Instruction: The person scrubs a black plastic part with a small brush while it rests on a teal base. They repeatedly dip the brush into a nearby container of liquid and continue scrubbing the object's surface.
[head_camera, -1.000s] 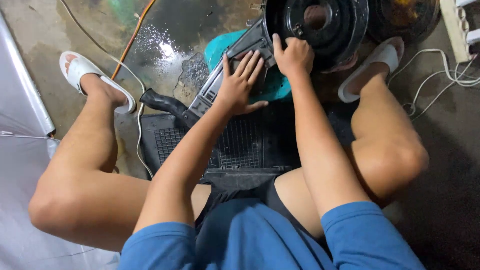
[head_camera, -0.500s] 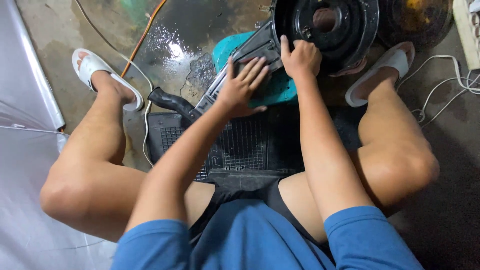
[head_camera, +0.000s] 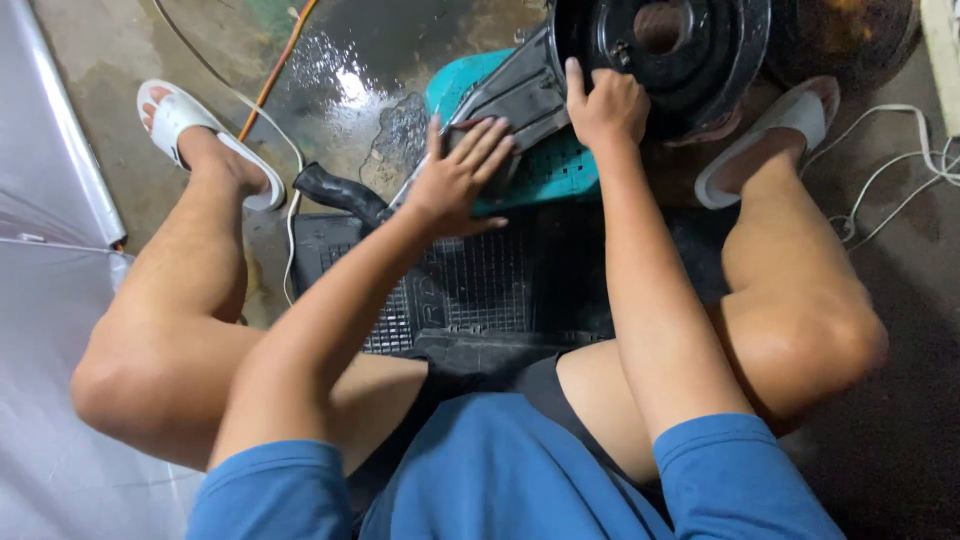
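Sitting low over a wet concrete floor (head_camera: 330, 70), the person has both hands on a dark machine assembly propped on a teal plastic stool (head_camera: 545, 175). At far left a white slipper (head_camera: 180, 125) sits beside an orange cable (head_camera: 275, 65) and a thin white cord; nearer the middle a black ribbed mat (head_camera: 470, 290) lies between the legs, with a black hose (head_camera: 340, 195) on its far left corner. The left hand (head_camera: 460, 180) lies flat, fingers spread, pressing the grey metal housing (head_camera: 515, 95) down against the stool. To its right the right hand (head_camera: 608, 105) is curled, fingers hooked on the near rim of the black round drum (head_camera: 665, 45) — steadying it, apparently. The step in hand looks like bracing the assembly; any next move calls for a firm grip, since the stool is small and the floor slick.
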